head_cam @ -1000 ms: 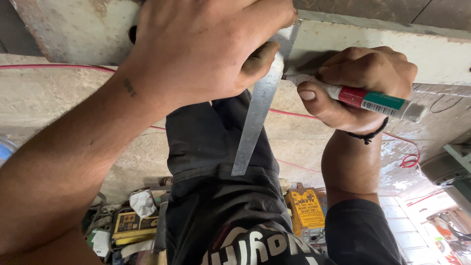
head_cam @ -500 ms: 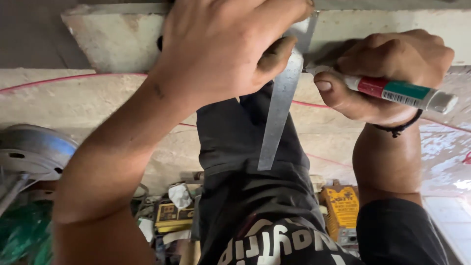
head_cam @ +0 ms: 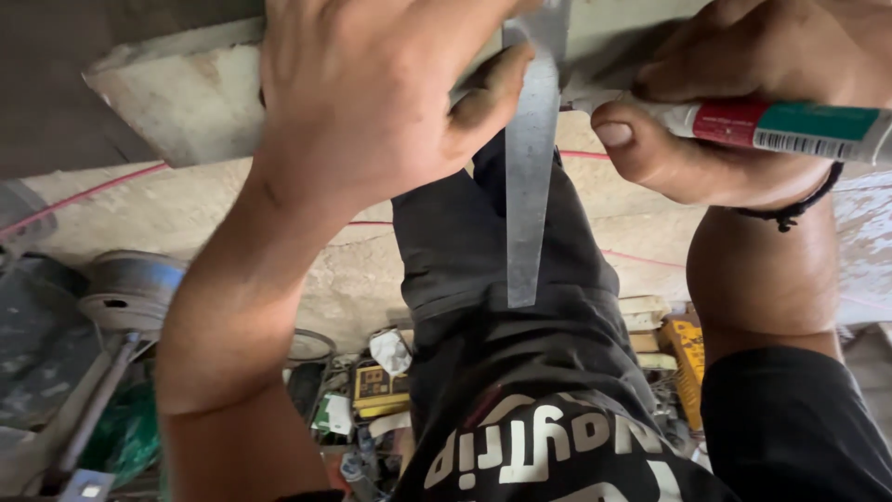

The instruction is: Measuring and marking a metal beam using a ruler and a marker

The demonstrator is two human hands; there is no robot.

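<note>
My left hand (head_cam: 372,102) presses a steel ruler (head_cam: 530,177) flat against a pale grey slab (head_cam: 186,102) at the top of the view, thumb on the ruler's edge. The ruler hangs down past the slab over my dark trouser leg (head_cam: 465,242). My right hand (head_cam: 743,102) grips a white marker with a red and green label (head_cam: 780,125), its tip right beside the ruler on the slab. A dark band circles the right wrist.
A thin red cord (head_cam: 93,193) runs across the rough concrete floor. Below lie scattered tools and boxes, among them a yellow case (head_cam: 692,363), a yellow and black device (head_cam: 376,390) and a round metal disc (head_cam: 130,288) at left.
The view has shifted, so both hands, ruler and marker now sit higher and closer. The grip on ruler and marker is unchanged.
</note>
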